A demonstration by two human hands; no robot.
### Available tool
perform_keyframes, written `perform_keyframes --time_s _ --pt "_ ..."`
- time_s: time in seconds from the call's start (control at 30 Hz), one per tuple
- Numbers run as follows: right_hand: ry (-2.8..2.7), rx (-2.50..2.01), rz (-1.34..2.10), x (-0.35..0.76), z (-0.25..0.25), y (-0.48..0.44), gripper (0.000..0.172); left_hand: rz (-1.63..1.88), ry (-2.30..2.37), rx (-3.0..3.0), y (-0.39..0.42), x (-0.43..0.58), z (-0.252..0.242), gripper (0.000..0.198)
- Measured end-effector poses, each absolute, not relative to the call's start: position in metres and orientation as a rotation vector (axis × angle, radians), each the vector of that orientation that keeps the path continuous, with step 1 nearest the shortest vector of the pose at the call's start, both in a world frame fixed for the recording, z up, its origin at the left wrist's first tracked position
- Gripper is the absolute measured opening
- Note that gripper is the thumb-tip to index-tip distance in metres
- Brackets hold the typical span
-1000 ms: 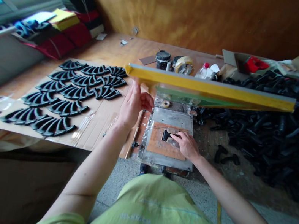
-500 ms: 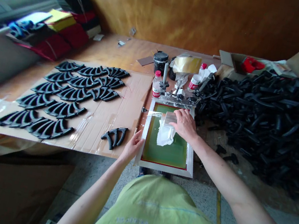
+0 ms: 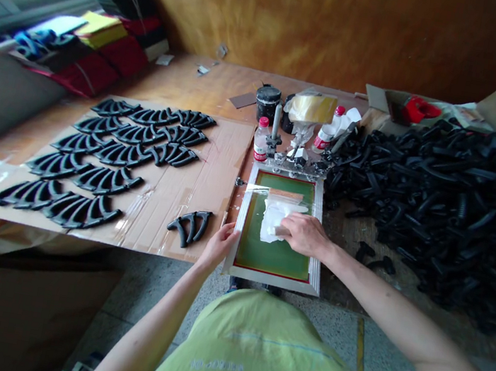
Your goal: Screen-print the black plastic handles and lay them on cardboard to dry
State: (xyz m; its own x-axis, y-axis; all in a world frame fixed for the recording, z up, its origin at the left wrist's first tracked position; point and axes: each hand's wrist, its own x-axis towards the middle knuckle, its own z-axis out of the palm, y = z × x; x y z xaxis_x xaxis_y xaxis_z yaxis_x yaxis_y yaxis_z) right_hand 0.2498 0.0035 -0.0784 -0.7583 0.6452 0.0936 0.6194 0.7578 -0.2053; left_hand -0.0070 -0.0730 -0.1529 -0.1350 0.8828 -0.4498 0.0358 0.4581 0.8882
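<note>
On my feed the right hand [image 3: 309, 236] is on the rag [image 3: 274, 221], a bunched white cloth lying on the far half of the green screen [image 3: 270, 256]. Its fingers [image 3: 290, 230] point left and are half curled, pinning a fold of the rag against the mesh. The rag has no clean long axis, though it spreads roughly left to right, and it lies just left of that hand's knuckles, so the right arm is plainly the nearer one. The screen sits in a silver frame [image 3: 271, 281], its long axis running near to far, with clamps [image 3: 297, 162] along the far rail. The left hand [image 3: 218, 247] is well apart from the rag, at the near left corner of the frame. Its fingers [image 3: 231, 231] are spread slightly and touch the left rail, but I cannot tell whether they grip it. Just left of that hand, a black fan-shaped part [image 3: 187, 227] lies alone on the cardboard [image 3: 217, 167], beyond which rows of the same parts are laid out on the bench [image 3: 189, 82]. A large heap of black parts [image 3: 424, 191] lies to the right of the frame, and a white bottle [image 3: 261, 140] stands beyond it.
</note>
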Motion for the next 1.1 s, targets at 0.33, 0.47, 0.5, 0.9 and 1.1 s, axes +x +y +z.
perform_keyframes --time_s 0.33,0.47,0.5,0.9,1.1 --pt "-2.668 -1.009 0.286 0.249 -0.091 -0.007 0.013 0.879 1.494 0.79 -0.074 -0.008 -0.141 0.072" --pt "-2.419 -1.293 0.212 0.237 -0.058 0.043 0.043 0.877 1.436 0.799 -0.073 -0.013 -0.114 0.085" --pt "-2.364 -1.337 0.181 0.24 -0.05 0.056 0.05 0.904 1.433 0.813 -0.072 -0.014 -0.103 0.084" --pt "-2.129 -1.624 0.446 0.319 -0.124 0.049 0.034 1.5 1.1 1.034 0.023 0.007 0.025 0.057" --pt "-2.385 -1.728 0.438 0.264 -0.142 -0.001 0.013 1.485 1.225 0.825 -0.015 0.041 -0.015 0.052"
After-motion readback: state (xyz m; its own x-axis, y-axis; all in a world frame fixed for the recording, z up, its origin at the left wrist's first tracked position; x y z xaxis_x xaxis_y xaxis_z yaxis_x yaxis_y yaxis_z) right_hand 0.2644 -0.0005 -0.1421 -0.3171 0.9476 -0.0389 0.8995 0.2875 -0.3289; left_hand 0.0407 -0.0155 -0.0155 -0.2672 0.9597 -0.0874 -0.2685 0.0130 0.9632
